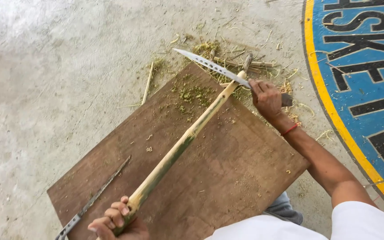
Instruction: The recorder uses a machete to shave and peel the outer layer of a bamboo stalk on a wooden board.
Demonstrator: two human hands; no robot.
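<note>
Head view: left hand (114, 220) fists the near end of a bamboo pole (187, 135) over a brown board (227, 173); its long axis runs away rightward (shavings beyond). Right hand (267, 98), arm outstretched, clenches a knife (212, 66) across the far tip.

I read this as an outdoor work yard: bare concrete floor (45, 66), painted court marking (356, 66) at 2 o'clock, plant shavings (210, 49) at 12 o'clock.
</note>
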